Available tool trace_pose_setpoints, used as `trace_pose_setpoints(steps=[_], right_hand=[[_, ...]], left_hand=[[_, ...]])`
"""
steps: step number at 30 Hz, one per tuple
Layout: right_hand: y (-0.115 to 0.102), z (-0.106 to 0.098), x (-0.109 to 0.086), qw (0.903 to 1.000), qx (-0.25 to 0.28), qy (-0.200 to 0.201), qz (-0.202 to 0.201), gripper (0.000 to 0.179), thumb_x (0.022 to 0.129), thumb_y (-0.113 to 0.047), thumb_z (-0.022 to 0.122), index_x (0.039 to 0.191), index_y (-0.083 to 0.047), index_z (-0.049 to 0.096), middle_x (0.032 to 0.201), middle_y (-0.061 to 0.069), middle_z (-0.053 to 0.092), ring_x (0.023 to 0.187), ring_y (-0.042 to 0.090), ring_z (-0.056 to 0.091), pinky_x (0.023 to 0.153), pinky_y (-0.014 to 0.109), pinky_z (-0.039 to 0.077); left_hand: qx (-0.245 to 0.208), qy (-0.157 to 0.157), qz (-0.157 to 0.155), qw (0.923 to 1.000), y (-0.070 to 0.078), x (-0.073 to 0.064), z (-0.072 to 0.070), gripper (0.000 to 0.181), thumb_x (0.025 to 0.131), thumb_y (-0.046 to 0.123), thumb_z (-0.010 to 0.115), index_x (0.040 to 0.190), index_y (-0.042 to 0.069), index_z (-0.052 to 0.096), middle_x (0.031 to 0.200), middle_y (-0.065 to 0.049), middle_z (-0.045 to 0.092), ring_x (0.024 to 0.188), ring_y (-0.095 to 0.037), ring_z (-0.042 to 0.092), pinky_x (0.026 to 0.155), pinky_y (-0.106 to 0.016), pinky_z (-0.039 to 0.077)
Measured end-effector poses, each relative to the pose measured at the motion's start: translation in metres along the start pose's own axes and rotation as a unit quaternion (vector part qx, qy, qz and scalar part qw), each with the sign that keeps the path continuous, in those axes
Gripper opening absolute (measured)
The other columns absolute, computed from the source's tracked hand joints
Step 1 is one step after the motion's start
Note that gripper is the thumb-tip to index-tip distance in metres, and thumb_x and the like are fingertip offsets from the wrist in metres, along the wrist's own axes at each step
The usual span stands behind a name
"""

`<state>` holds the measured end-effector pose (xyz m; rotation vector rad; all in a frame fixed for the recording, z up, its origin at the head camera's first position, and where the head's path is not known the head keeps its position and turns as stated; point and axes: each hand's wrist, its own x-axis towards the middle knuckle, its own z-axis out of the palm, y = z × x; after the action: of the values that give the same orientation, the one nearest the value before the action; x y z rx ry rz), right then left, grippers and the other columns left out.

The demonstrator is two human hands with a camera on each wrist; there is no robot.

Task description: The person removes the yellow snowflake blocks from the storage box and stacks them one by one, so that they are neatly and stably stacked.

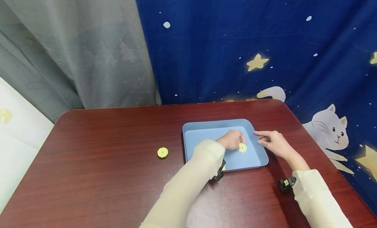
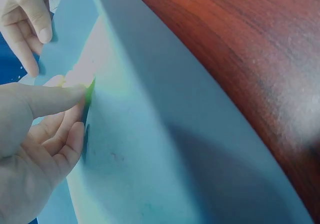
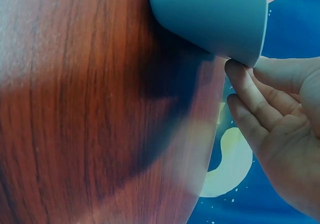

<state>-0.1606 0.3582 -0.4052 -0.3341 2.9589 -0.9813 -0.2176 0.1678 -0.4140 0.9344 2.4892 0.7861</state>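
Note:
A blue tray (image 1: 203,125) lies on the table. My left hand (image 1: 232,139) reaches into it and pinches a yellow flower-shaped disc (image 1: 242,147) near the tray's right side. In the left wrist view, the disc (image 2: 90,90) shows edge-on between thumb and fingers, with its far part hidden. My right hand (image 1: 275,142) holds the tray's right wall, its digits on both sides of the rim. Seen from the right wrist, some fingers (image 3: 250,96) touch the outside of the wall (image 3: 210,18). A bit of yellow (image 1: 223,168) shows beside the left wrist strap, mostly hidden.
Another yellow scalloped disc (image 1: 162,152) with a small centre hole lies on the brown table (image 1: 103,162), left of the tray. Black wrist cameras (image 1: 285,185) sit at both sleeves. Grey and blue curtains (image 1: 206,57) hang behind the table's far edge.

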Motion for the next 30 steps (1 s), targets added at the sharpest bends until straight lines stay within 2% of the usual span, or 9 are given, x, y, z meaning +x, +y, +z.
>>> trace_pose_setpoints(steps=[7,13,22,30], right_hand=[[-0.001,-0.001,-0.001,1.0000,0.000,0.000,0.001,0.039,0.082,0.005,0.061,0.120,0.008,0.055,0.103,0.026,0.062,0.088,0.031,0.062,0.071,0.037,0.051],[-0.001,-0.001,-0.001,1.0000,-0.002,-0.002,-0.001,0.039,0.081,0.005,0.061,0.120,0.008,0.055,0.103,0.026,0.062,0.087,0.031,0.062,0.071,0.037,0.051],[0.000,0.000,0.000,1.0000,0.000,-0.002,-0.003,0.039,0.082,0.004,0.062,0.120,0.008,0.055,0.104,0.025,0.062,0.088,0.031,0.062,0.072,0.037,0.051],[0.000,0.000,0.000,1.0000,-0.003,0.000,-0.001,0.039,0.082,0.003,0.062,0.120,0.007,0.055,0.102,0.025,0.062,0.088,0.030,0.063,0.072,0.038,0.051]], left_hand=[[-0.002,-0.003,0.011,0.9999,-0.001,-0.005,-0.008,0.026,0.082,-0.009,0.054,0.095,0.008,0.068,0.092,0.001,0.062,0.077,-0.007,0.050,0.069,-0.013,0.038],[0.003,-0.009,0.024,0.9997,-0.001,-0.009,-0.016,0.026,0.081,-0.008,0.055,0.097,0.008,0.069,0.090,0.001,0.063,0.078,-0.006,0.052,0.068,-0.012,0.038],[0.020,-0.011,0.053,0.9983,0.000,-0.016,-0.033,0.026,0.080,-0.007,0.057,0.099,0.007,0.068,0.090,-0.002,0.064,0.084,-0.012,0.058,0.064,-0.014,0.041],[0.019,-0.029,0.073,0.9968,0.001,-0.026,-0.050,0.025,0.082,-0.006,0.056,0.101,0.007,0.067,0.093,-0.002,0.063,0.086,-0.011,0.056,0.069,-0.015,0.042]])
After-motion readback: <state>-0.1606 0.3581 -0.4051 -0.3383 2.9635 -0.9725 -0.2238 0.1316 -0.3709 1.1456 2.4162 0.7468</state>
